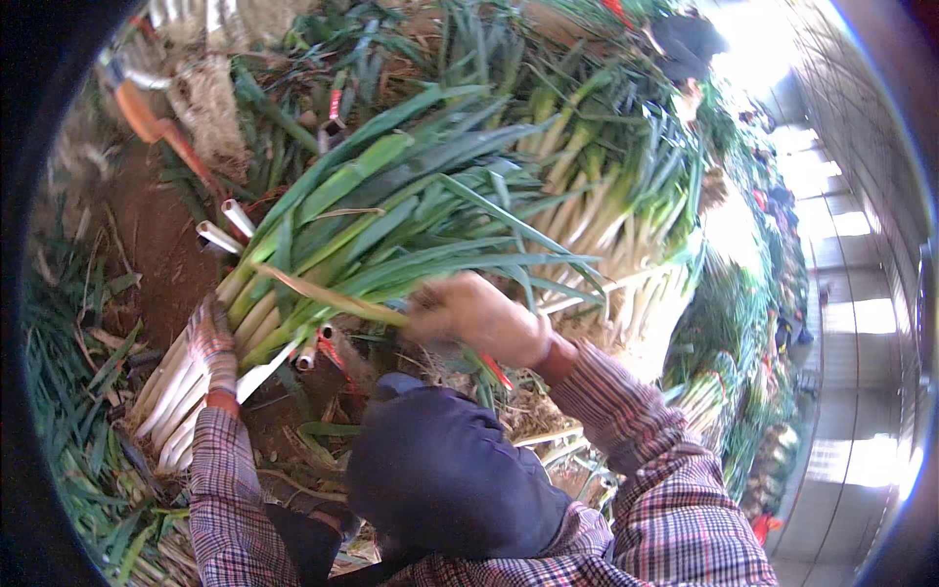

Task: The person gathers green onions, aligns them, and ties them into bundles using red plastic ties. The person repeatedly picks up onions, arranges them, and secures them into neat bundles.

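A bundle of large green onions or leeks (352,220) lies slanted before me, white stalks at lower left and green leaves at upper right. My left hand (211,341), which seems to wear a striped glove, is closed around the white stalks above their roots. My right hand (469,315) is blurred by motion, with its fingers at the end of a yellowed leaf (323,293) that crosses the bundle. White tube ends (238,219) stick up along the bundle's upper side. Two more tube ends (325,334) with red tape or string show below it.
Behind the bundle, more stalks lie in a large pile (616,198). Loose green leaves (81,440) cover the ground at left, beside bare brown soil (158,242). An orange-handled thing (139,110) is at upper left. My dark-clad knee (455,469) juts in below. A person in dark clothing (686,44) is at upper right.
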Action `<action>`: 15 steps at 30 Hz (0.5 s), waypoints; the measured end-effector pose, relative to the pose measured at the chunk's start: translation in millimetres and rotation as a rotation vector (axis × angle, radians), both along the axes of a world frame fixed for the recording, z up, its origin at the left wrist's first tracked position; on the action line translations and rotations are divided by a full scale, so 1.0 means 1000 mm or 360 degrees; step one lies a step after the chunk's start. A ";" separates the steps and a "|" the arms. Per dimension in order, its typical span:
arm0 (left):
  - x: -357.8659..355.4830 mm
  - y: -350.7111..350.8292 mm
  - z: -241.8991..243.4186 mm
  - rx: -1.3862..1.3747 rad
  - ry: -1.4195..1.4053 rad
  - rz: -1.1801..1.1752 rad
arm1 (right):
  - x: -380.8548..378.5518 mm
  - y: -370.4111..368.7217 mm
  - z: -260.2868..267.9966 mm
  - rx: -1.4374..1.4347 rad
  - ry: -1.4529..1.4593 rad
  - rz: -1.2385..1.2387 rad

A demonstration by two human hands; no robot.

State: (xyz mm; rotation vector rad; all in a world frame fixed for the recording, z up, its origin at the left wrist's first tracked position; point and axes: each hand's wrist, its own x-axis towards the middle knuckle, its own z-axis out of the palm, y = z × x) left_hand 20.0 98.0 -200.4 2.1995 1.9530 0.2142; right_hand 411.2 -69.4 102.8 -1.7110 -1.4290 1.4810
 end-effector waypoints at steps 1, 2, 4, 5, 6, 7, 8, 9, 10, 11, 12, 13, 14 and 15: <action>-0.011 0.007 -0.005 0.0088 0.0039 -0.0042 | 0.015 -0.043 -0.010 -0.0175 0.0105 -0.0114; -0.014 0.011 -0.009 -0.0008 -0.0104 -0.0048 | 0.031 -0.090 -0.020 -0.0100 -0.0022 -0.0180; -0.026 0.018 -0.009 -0.0031 -0.0135 -0.0019 | 0.049 -0.173 -0.048 -0.0130 -0.1160 0.0584; -0.028 0.017 -0.006 0.0019 -0.0133 0.0014 | 0.050 -0.216 -0.057 -0.0634 -0.1222 0.0557; -0.030 0.016 0.003 -0.0073 -0.0328 0.0080 | 0.065 -0.244 -0.064 -0.0694 -0.1160 0.0626; -0.034 0.014 0.016 -0.0159 -0.0521 0.0153 | 0.077 -0.267 -0.065 -0.0727 -0.1104 0.0583; -0.033 0.005 0.029 0.0056 -0.0596 0.0098 | 0.087 -0.286 -0.062 -0.0705 -0.1062 0.0408; -0.027 0.000 0.043 0.0005 -0.0560 0.0097 | 0.104 -0.291 -0.060 -0.0576 -0.0905 -0.0113; -0.018 -0.003 0.060 0.0058 -0.0536 0.0053 | 0.121 -0.290 -0.059 -0.0469 -0.0737 -0.0595; -0.007 -0.005 0.077 0.0109 -0.0533 0.0025 | 0.137 -0.286 -0.058 -0.0407 -0.0519 -0.1099; 0.007 -0.009 0.093 0.0070 -0.0563 -0.0012 | 0.158 -0.276 -0.058 -0.0471 -0.0256 -0.1511; 0.021 -0.017 0.108 -0.0011 -0.0635 -0.0030 | 0.180 -0.263 -0.060 -0.0520 0.0196 -0.1918; 0.038 -0.020 0.123 0.0029 -0.0608 -0.0211 | 0.195 -0.252 -0.068 -0.0524 0.0061 -0.1912; 0.054 -0.027 0.138 0.0024 -0.0581 -0.0344 | 0.208 -0.245 -0.079 -0.0403 0.0125 -0.1828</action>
